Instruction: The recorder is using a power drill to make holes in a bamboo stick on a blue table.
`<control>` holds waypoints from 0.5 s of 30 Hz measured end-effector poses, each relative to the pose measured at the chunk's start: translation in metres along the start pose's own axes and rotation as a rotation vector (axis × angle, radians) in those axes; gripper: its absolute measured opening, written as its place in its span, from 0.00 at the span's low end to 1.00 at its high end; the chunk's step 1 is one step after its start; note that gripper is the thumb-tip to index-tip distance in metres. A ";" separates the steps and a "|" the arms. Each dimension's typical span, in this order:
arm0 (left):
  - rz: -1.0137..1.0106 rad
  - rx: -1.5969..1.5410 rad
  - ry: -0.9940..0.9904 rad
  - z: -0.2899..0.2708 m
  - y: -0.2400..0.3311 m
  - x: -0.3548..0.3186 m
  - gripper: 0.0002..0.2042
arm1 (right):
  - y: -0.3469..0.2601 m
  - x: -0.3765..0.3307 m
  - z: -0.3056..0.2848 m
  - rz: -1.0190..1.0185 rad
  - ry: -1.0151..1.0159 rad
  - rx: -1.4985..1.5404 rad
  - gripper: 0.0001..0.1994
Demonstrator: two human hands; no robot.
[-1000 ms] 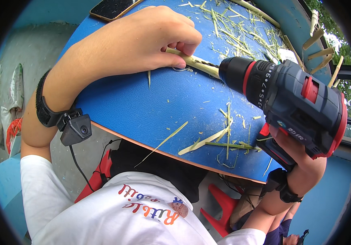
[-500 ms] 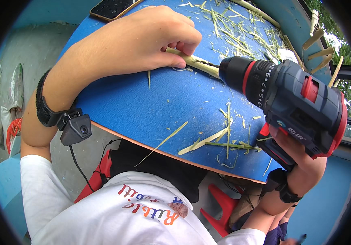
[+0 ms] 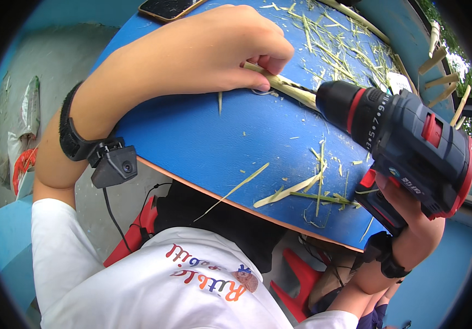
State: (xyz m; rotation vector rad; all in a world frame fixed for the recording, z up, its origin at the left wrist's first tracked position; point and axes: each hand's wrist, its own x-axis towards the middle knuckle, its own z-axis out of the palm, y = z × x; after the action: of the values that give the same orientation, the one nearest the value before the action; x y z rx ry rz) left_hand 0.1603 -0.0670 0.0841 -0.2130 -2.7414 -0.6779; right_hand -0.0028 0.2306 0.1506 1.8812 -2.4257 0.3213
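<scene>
Far left of the drill: a clear plastic bag (image 3: 30, 109) by the wall, something red (image 3: 24, 167) at its foot. Nearer to the drill, though well apart from it, a small black camera (image 3: 114, 164) strapped at the left wrist, cable hanging. Beyond that arm, to the far left of the drill, a dark phone (image 3: 170, 8) near the edge of the blue surface (image 3: 186, 131).

Left of the drill's nose, the left hand (image 3: 247, 46) pinches a pale green stick (image 3: 300, 94) between thumb and curled fingers. Stick slants along the surface, its free end close under the drill's nose. Dark twisted bit (image 3: 302, 86) points from the drill toward the thumb, over the stick (whether its tip has gone in, I cannot tell).

Below and left of the drill, loose strips (image 3: 302, 189) lie crossed; above and left of it, a scatter of thin shavings (image 3: 335, 49).

Drill (image 3: 406, 145) itself dark with red trim, tilted, nose to the left. Right hand (image 3: 403, 200) wrapped round its handle, under the body. Above and right of the drill, pale cut pieces (image 3: 442, 79) stick out by the window.
</scene>
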 end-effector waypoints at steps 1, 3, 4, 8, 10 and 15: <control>-0.009 -0.018 0.009 0.001 0.003 0.009 0.09 | 0.012 0.001 -0.008 0.002 -0.004 0.006 0.17; -0.023 -0.029 0.034 0.000 0.007 0.021 0.09 | 0.029 0.002 -0.016 -0.137 0.027 0.001 0.17; -0.009 -0.041 0.042 0.001 0.009 0.030 0.09 | 0.039 0.002 -0.026 -0.183 0.039 -0.013 0.18; 0.047 0.010 0.034 0.002 -0.021 -0.028 0.09 | -0.029 0.007 0.019 -0.081 0.049 0.029 0.19; 0.117 0.030 0.089 0.007 -0.033 -0.032 0.09 | -0.035 0.010 0.017 -0.041 0.027 0.041 0.18; 0.111 0.028 0.098 0.009 -0.031 -0.028 0.09 | -0.036 0.012 0.016 0.066 -0.003 0.074 0.16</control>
State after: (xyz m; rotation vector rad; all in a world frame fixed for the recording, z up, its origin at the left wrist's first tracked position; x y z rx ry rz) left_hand 0.1775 -0.0921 0.0540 -0.3146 -2.6216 -0.6035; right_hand 0.0304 0.2077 0.1420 1.8333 -2.5154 0.4177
